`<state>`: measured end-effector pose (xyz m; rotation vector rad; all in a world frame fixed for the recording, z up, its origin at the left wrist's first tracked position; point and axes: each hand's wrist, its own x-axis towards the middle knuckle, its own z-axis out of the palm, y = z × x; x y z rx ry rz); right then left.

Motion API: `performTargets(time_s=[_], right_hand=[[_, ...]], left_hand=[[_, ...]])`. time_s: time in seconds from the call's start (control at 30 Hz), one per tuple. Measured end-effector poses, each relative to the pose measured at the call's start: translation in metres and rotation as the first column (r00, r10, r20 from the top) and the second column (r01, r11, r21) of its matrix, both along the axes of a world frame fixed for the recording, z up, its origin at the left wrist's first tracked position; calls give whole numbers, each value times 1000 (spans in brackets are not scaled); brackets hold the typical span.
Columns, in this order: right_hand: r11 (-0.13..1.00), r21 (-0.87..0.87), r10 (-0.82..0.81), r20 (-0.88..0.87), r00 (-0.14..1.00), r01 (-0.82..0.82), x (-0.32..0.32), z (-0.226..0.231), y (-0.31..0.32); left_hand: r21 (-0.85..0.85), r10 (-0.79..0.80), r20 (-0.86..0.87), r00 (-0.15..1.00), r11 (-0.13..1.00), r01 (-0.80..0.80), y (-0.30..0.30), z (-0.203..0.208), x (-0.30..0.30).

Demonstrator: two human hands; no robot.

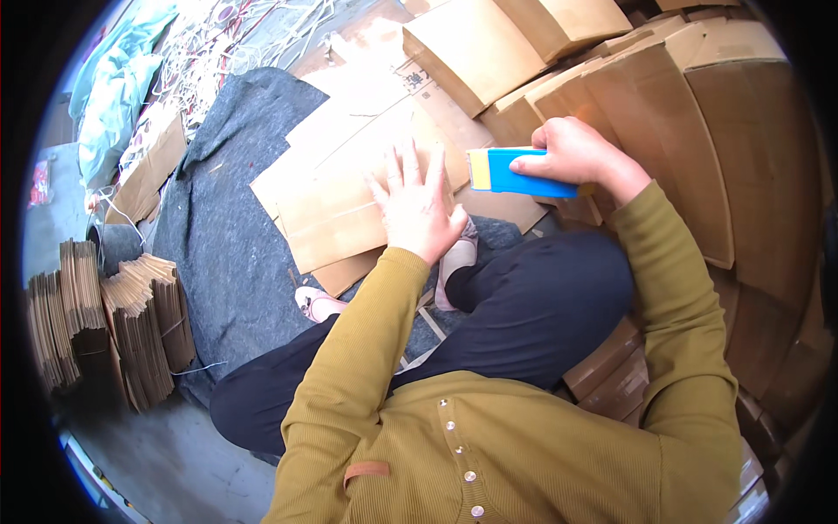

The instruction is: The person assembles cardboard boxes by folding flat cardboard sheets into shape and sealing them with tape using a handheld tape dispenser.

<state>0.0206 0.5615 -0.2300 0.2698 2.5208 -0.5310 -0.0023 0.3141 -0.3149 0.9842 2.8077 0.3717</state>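
My left hand (419,210) lies with its fingers spread on a flat piece of brown cardboard (327,223) in front of me. Other flat cardboard pieces lie under and beyond that one. To its right, my right hand (580,157) is closed around a blue block-shaped tool (528,173) with a yellow end. The thumb rests along the tool's near side, and the yellow end points left toward my left hand. The tool is held over the cardboard's right side; whether it touches anything, I cannot tell. Its exact kind does not show.
A dark grey felt-like sheet (236,175) spreads beneath the cardboard and my feet. Bundled folded cardboard (144,327) stands at the left. Large brown boxes (646,122) are piled along the right. Tangled white straps (236,44) and a pale blue plastic sheet (118,96) lie at the far left.
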Motion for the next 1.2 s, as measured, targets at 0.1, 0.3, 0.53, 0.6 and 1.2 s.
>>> performTargets(time_s=[0.1, 0.3, 0.53, 0.6, 1.2], right_hand=[[1000, 2, -6, -5, 1000, 6, 0, -1, -1], [998, -61, -22, -5, 1000, 22, -2, 1, 6], [991, -137, 3, 15, 1000, -1, -6, 5, 4], [994, -113, 2, 26, 1000, 1, -5, 0, 1], [832, -533, -76, 158, 984, 150, 27, -51, 18]], left_hand=[[-15, -30, 61, 998, 999, 31, 8, -5, -13], [-50, 10, 90, 996, 999, -5, 8, -10, -21], [24, -14, 78, 997, 1000, 13, -9, -14, -20], [24, -20, 88, 996, 1000, 18, -10, -13, -19], [4, -122, 125, 985, 992, 123, -61, -13, -31]])
